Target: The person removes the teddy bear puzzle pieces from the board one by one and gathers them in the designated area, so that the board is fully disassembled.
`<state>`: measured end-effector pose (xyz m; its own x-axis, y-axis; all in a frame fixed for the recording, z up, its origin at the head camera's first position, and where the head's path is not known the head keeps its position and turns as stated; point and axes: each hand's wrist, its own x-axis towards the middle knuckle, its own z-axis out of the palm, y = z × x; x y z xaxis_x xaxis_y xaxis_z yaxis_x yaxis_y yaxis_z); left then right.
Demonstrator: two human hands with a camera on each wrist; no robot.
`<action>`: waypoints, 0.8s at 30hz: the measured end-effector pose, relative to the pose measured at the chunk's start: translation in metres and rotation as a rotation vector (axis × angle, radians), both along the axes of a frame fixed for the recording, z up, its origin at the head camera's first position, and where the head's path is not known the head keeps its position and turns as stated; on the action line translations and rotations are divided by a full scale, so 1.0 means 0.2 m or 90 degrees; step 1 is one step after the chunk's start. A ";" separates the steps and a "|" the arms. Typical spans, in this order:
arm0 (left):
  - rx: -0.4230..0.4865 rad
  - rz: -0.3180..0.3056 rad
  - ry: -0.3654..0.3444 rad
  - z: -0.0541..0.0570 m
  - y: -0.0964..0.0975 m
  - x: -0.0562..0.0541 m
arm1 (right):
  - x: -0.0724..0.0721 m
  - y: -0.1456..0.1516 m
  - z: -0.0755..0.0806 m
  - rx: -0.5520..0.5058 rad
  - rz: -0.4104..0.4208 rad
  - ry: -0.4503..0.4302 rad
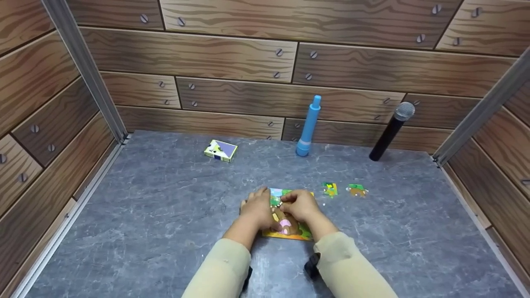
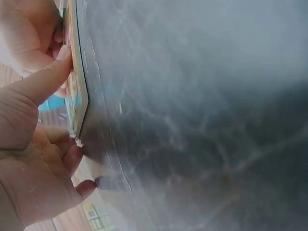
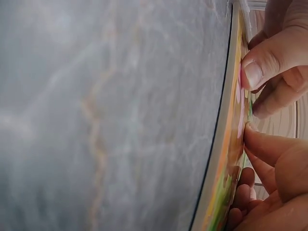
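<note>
While both hands rest on the puzzle board [image 1: 290,231] lying flat near the front middle of the grey table [image 1: 165,215], the left hand [image 1: 257,209] presses its thumb and fingertips down on it, and the right hand [image 1: 299,205] pushes with bent fingertips; whether they pinch a piece, I cannot tell. Two loose pieces [image 1: 330,189] lie just right.

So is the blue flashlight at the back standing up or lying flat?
Upright but tilted: the blue flashlight stands on its wide end on the table, its narrow tip leaning against the wood-print back wall.
</note>
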<state>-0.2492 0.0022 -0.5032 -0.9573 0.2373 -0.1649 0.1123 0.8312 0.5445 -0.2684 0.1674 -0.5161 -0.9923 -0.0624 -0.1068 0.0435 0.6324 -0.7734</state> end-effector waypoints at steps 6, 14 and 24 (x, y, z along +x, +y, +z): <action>0.000 0.010 0.004 -0.01 -0.01 -0.01 | 0.00 -0.01 0.00 -0.009 -0.012 -0.009; 0.048 0.010 0.026 -0.02 -0.01 0.02 | 0.00 -0.01 0.01 -0.022 -0.025 0.001; 0.041 -0.081 0.028 -0.03 -0.06 0.07 | 0.00 -0.01 -0.02 0.008 -0.014 0.021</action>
